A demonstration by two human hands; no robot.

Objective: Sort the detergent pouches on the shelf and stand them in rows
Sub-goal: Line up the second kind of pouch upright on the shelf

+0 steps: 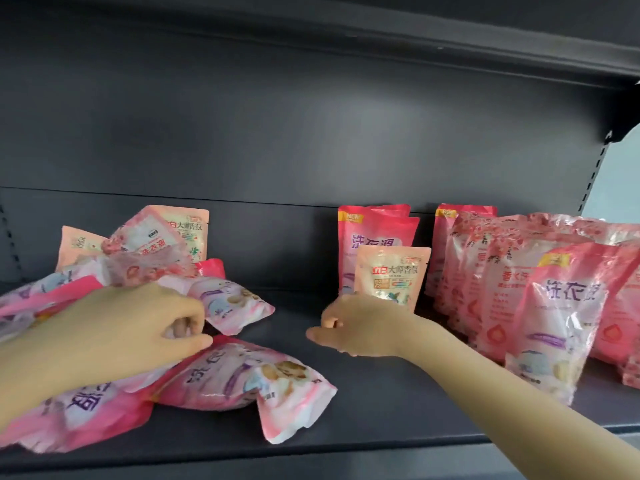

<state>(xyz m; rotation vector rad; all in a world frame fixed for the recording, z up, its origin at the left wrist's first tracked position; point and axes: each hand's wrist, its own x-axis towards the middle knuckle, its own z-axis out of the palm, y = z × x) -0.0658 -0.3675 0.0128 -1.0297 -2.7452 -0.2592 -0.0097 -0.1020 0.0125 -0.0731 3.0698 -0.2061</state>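
Pink flat pouch [242, 375] lies on the shelf [381, 417] just right of the left hand [114, 327] — long side left to right — its corner pinched in those curled fingers [181, 328]. Right hand [360, 327], fingers bent, touches the standing small pouch [391, 275]; grip unclear.

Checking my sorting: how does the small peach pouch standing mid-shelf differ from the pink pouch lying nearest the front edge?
The peach pouch stands upright; the pink pouch lies flat. The peach pouch is smaller and paler; the pink pouch is bigger, with large purple lettering. Both are soft pouches on the shelf.
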